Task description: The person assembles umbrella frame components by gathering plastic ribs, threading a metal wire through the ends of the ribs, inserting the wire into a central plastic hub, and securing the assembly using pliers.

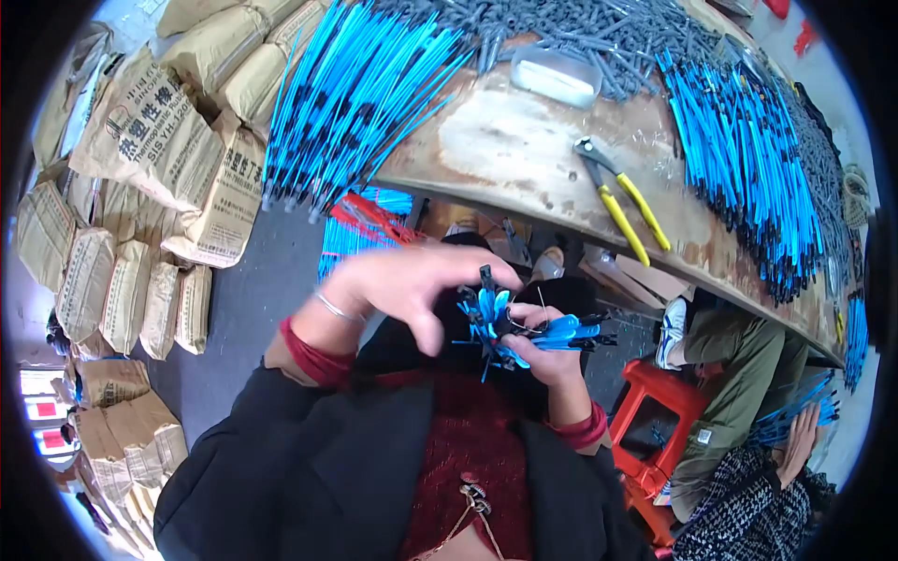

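Observation:
In front of my body, my right hand (550, 357) is closed around a small bundle of thin blue sticks with black ends (486, 313). Some stick out toward my left hand and others past the right side of my fist. A thin wire (540, 301) rises by my right thumb and fingers. My left hand (398, 285), a little blurred, arches over the left end of the bundle. Its thumb and fingers are apart with nothing seen between them. Whether its fingertips touch the sticks, I cannot tell.
A wooden table (496, 196) carries yellow-handled pliers (622, 201), a clear plastic box (557, 77), grey plastic parts (599, 28) and blue stick piles (365, 84). Paper sacks (154, 140) stack at left. At right are a red stool (659, 397) and another person's hand (801, 444).

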`<state>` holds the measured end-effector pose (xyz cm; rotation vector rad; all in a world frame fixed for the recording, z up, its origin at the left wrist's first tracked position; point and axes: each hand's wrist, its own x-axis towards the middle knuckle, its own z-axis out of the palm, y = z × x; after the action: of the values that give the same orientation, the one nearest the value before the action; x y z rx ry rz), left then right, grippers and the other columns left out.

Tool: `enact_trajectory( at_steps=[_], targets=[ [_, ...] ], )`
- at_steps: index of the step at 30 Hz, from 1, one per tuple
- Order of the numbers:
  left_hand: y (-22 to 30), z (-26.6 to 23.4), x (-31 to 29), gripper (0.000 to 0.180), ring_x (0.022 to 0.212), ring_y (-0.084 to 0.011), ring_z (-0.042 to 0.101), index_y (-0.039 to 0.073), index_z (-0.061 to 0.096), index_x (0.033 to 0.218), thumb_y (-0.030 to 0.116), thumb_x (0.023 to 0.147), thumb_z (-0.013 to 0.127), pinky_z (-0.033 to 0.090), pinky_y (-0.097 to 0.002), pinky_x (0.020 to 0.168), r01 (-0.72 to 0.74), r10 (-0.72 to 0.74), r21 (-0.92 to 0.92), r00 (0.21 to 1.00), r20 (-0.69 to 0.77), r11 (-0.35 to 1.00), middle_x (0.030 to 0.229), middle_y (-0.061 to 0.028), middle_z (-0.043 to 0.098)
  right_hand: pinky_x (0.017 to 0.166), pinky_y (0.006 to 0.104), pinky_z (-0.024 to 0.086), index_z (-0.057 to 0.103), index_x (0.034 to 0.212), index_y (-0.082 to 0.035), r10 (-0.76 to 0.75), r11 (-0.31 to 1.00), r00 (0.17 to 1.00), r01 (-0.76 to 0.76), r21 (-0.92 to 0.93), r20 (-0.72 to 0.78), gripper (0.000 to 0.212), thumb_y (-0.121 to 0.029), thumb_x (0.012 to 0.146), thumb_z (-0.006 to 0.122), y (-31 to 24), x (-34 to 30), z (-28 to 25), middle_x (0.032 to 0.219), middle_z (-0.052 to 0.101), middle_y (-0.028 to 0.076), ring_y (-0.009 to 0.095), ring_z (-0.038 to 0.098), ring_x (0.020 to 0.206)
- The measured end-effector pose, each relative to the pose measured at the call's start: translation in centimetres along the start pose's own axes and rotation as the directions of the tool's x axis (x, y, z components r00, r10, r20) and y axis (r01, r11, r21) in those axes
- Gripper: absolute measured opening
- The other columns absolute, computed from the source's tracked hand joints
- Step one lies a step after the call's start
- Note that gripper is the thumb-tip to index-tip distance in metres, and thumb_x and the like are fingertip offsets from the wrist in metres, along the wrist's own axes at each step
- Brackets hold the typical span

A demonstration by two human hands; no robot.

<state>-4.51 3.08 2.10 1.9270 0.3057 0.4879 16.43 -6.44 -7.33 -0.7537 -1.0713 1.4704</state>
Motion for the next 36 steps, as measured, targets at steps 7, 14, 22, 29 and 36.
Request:
enact_trajectory(
  at_steps=[7, 14, 22, 29, 36],
  targets=[
    [0.0, -16.3, 13.2, 0.05, 0.08, -0.0169, 0.063, 0.001, 0.058, 0.108, 0.023, 0.066, 0.072, 0.049, -0.0312, 0.078, 0.377, -0.149, 0.293, 0.799, -0.583, 0.879, 0.093, -0.0086, 0.066, 0.064, 0.0228, 0.047, 0.059, 0.077, -0.001, 0.158, 0.987, 0.987, -0.158, -0.023, -0.017, 0.016, 0.0, 0.069, 0.073, 1.2, 1.6, -3.0, 0.09, 0.065, 0.008, 0.01, 0.057, 0.074],
    [-12.0, -23.5, 22.9, 0.033, 0.084, -0.0277, 0.062, 0.005, 0.063, 0.092, 0.027, 0.067, 0.07, 0.049, -0.0341, 0.075, 0.617, -0.294, 0.773, 0.773, -0.562, 0.147, 0.089, -0.0128, 0.066, 0.062, 0.0215, 0.046, 0.064, 0.094, -0.001, 0.068, 0.993, 0.998, -0.066, 0.1, -0.017, 0.025, -0.004, 0.07, 0.073, 3.5, 2.1, -5.2, 0.08, 0.061, 0.002, 0.007, 0.055, 0.07],
    [-3.5, -18.5, 21.8, 0.023, 0.064, -0.0099, 0.049, 0.001, 0.056, 0.096, 0.007, 0.074, 0.06, 0.043, -0.0248, 0.06, 0.393, 0.117, 0.558, 0.733, -0.67, 0.731, 0.071, -0.0022, 0.052, 0.069, 0.0267, 0.047, 0.059, 0.092, -0.002, 0.168, 0.986, 0.986, -0.168, -0.006, 0.022, 0.025, -0.003, 0.07, 0.072, 1.6, 2.5, -6.6, 0.093, 0.063, 0.008, 0.013, 0.058, 0.079],
    [-1.5, -4.0, 6.8, 0.029, 0.066, -0.0013, 0.047, 0.003, 0.057, 0.111, 0.003, 0.083, 0.059, 0.041, -0.016, 0.057, 0.14, -0.097, 0.048, 0.859, -0.504, 0.989, 0.081, 0.0029, 0.053, 0.074, 0.0312, 0.048, 0.052, 0.077, -0.002, -0.006, 0.977, 0.982, 0.046, -0.21, 0.19, 0.021, -0.001, 0.068, 0.072, 0.4, 3.3, -4.3, 0.099, 0.063, 0.014, 0.02, 0.06, 0.087],
    [-4.0, 3.8, -0.3, 0.037, 0.082, -0.007, 0.054, 0.005, 0.054, 0.116, 0.005, 0.08, 0.065, 0.046, -0.0225, 0.076, 0.072, -0.272, -0.465, 0.884, -0.379, 0.882, 0.094, -0.002, 0.059, 0.068, 0.0231, 0.047, 0.066, 0.092, 0.0, 0.117, 0.955, 0.972, -0.053, -0.291, 0.205, 0.029, -0.005, 0.065, 0.076, -1.3, 1.3, -1.0, 0.086, 0.066, 0.005, 0.008, 0.058, 0.073]
  ],
)
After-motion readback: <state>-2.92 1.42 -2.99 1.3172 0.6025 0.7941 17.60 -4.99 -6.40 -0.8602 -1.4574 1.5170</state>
